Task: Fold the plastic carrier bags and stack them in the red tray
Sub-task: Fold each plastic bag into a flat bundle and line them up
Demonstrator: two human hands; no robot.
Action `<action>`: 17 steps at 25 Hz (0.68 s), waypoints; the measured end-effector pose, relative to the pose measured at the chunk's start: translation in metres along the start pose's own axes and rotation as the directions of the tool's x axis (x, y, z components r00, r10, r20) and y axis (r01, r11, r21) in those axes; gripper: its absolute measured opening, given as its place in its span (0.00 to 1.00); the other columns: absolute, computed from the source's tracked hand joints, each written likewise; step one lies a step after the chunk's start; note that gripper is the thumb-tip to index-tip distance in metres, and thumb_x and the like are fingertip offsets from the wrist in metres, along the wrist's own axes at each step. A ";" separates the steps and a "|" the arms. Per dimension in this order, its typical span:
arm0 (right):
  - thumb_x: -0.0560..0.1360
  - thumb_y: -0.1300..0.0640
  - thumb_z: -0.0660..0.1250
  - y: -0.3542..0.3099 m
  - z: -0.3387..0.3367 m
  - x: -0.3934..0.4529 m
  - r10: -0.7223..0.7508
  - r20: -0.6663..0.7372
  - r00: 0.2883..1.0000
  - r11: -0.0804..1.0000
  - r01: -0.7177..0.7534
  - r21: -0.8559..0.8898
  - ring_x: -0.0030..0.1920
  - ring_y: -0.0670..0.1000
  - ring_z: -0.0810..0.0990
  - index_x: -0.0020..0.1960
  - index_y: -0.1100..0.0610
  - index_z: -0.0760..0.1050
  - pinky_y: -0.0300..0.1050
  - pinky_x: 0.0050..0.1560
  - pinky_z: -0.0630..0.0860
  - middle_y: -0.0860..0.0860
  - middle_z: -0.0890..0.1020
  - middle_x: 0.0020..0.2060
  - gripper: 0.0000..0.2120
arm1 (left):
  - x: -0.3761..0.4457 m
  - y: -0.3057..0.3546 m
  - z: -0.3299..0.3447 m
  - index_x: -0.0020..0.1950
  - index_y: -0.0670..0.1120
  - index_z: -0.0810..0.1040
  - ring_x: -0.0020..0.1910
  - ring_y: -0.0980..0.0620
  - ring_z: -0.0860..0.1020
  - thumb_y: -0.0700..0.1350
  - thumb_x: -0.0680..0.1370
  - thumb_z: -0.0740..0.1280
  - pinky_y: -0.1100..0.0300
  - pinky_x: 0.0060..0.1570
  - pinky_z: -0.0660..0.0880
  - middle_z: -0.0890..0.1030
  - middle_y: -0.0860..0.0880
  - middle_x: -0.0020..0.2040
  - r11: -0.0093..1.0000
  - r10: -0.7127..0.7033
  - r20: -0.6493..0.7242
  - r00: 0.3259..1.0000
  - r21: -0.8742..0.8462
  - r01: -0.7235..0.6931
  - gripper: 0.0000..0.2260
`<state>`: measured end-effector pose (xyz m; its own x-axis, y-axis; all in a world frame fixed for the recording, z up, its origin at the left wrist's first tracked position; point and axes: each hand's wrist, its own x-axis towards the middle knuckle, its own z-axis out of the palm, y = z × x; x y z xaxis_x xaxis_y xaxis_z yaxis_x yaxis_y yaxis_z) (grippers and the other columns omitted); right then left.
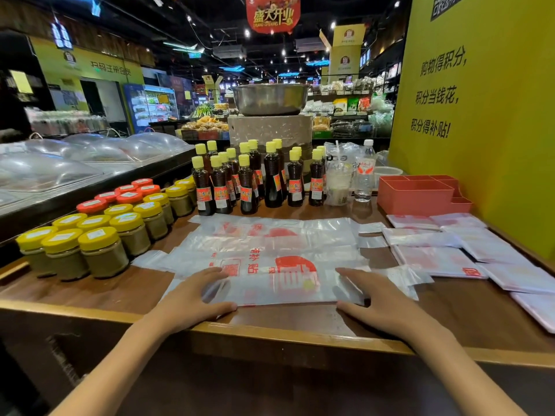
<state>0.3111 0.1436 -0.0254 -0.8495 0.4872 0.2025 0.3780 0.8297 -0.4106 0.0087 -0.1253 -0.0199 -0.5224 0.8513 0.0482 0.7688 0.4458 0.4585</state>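
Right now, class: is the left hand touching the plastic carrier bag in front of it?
Touching. The head view shows the left hand lying with its fingers on the near left end of the plastic carrier bag, thumb at the bag's front edge.

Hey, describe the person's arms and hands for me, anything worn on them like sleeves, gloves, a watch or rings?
Both forearms are bare all the way to the bottom edge of the picture, so no sleeves show. The left hand and the right hand have no gloves, and no watch, bracelet or band is visible at either wrist. No rings can be seen on the fingers. Nothing is marked or written on them.
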 end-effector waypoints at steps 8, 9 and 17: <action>0.78 0.39 0.66 -0.009 -0.002 0.002 -0.065 -0.036 0.997 0.993 0.061 -0.100 0.61 0.41 0.77 0.60 0.43 0.81 0.38 0.60 0.74 0.38 0.79 0.64 0.15 | -0.006 0.010 -0.001 0.65 0.62 0.74 0.69 0.56 0.71 0.66 0.73 0.69 0.57 0.68 0.68 0.74 0.58 0.70 0.997 0.080 -0.013 0.997 0.001 -0.080 0.23; 0.78 0.40 0.66 -0.012 -0.003 0.003 -0.069 -0.031 0.997 0.991 0.065 -0.121 0.61 0.41 0.77 0.60 0.43 0.81 0.39 0.61 0.74 0.39 0.80 0.64 0.14 | -0.006 0.011 -0.001 0.65 0.61 0.75 0.71 0.55 0.70 0.65 0.73 0.69 0.57 0.69 0.66 0.73 0.57 0.71 0.996 0.088 0.000 0.996 -0.007 -0.088 0.22; 0.79 0.41 0.65 -0.020 -0.010 -0.003 -0.107 -0.061 0.992 0.986 0.098 -0.136 0.58 0.43 0.79 0.61 0.47 0.81 0.40 0.59 0.75 0.40 0.82 0.58 0.16 | -0.011 0.016 0.001 0.64 0.56 0.79 0.64 0.59 0.74 0.51 0.80 0.68 0.64 0.64 0.68 0.79 0.57 0.65 0.991 0.130 -0.089 0.987 0.051 -0.126 0.12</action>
<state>0.3095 0.1283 -0.0091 -0.8610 0.4111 0.2994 0.3393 0.9029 -0.2639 0.0268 -0.1276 -0.0137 -0.4485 0.8741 0.1866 0.8463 0.3481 0.4033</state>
